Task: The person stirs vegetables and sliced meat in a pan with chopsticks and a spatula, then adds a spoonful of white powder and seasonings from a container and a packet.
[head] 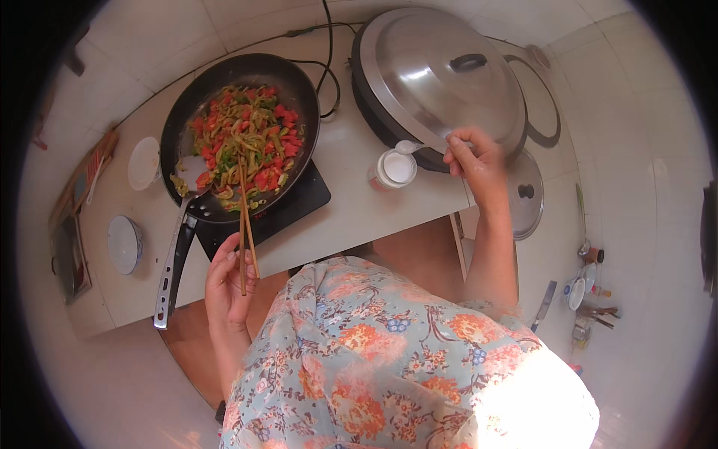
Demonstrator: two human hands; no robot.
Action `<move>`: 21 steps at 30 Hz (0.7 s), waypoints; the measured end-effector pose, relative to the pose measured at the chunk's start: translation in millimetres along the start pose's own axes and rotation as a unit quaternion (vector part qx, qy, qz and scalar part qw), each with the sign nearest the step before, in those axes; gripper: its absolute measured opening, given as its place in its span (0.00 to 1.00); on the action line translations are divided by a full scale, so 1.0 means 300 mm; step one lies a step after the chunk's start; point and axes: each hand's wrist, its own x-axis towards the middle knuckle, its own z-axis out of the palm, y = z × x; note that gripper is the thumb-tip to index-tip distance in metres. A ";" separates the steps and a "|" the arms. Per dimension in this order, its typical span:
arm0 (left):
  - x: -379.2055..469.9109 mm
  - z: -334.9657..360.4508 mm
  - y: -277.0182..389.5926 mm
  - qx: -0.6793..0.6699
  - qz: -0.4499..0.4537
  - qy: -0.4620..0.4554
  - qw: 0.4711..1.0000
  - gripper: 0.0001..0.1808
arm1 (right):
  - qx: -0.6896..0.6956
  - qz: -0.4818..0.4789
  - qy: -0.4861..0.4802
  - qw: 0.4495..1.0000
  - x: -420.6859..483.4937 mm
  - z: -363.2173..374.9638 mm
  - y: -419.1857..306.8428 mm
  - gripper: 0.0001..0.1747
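Note:
My right hand (477, 160) pinches the handle of a small spoon (408, 147), its bowl carrying a white granular substance. That bowl is at the rim of an uncapped glass jar (397, 168) filled with similar white stuff. Down at the counter's front edge, my left hand (229, 283) has its fingers about the rear ends of a pair of wooden chopsticks (245, 224). Their tips reach into chopped green peppers and tomatoes (247, 140) in a black frying pan (185, 104). A metal slotted-handle spatula (175, 252) leans in the pan, its blade among the food.
The pan sits on a black induction cooktop (303, 196). A large lidded electric pan (426, 73) stands at the back right, a power cord (331, 78) beside it. White bowls (124, 244) are left; a pot lid (525, 196) and knife (544, 306) lie right.

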 end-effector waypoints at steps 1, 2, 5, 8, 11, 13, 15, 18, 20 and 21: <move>0.013 0.003 -0.005 0.011 -0.010 -0.002 1.000 0.19 | -0.014 0.007 0.030 0.999 -0.035 -0.039 0.040 0.06; 0.018 0.000 -0.008 -0.001 -0.021 -0.001 1.000 0.19 | -0.028 0.009 0.043 0.999 -0.054 -0.047 0.084 0.06; 0.055 -0.058 -0.016 -0.033 -0.064 -0.041 0.997 0.18 | -0.052 0.004 0.079 0.995 -0.079 -0.019 0.230 0.07; 0.078 -0.092 -0.012 0.007 -0.111 -0.095 0.989 0.20 | -0.029 -0.013 0.062 0.998 -0.080 0.045 0.315 0.07; 0.078 -0.118 -0.023 0.079 -0.094 -0.093 0.988 0.21 | -0.137 -0.086 0.092 0.982 -0.075 0.094 0.394 0.10; 0.075 -0.174 -0.025 0.097 -0.107 -0.100 0.985 0.21 | -0.160 -0.064 0.072 0.982 -0.103 0.103 0.357 0.16; 0.090 -0.184 -0.040 0.113 -0.130 -0.111 0.979 0.21 | -0.169 -0.040 0.078 0.982 -0.154 0.060 0.330 0.21; 0.059 -0.185 -0.088 0.152 -0.144 -0.076 0.975 0.19 | -0.123 -0.037 0.088 0.988 -0.233 -0.006 0.296 0.21; 0.023 -0.100 -0.163 0.172 -0.143 -0.025 0.974 0.16 | -0.107 -0.048 0.116 0.986 -0.294 -0.067 0.325 0.20; 0.000 -0.061 -0.208 0.178 -0.141 0.001 0.974 0.14 | -0.104 -0.056 0.126 0.985 -0.325 -0.101 0.344 0.19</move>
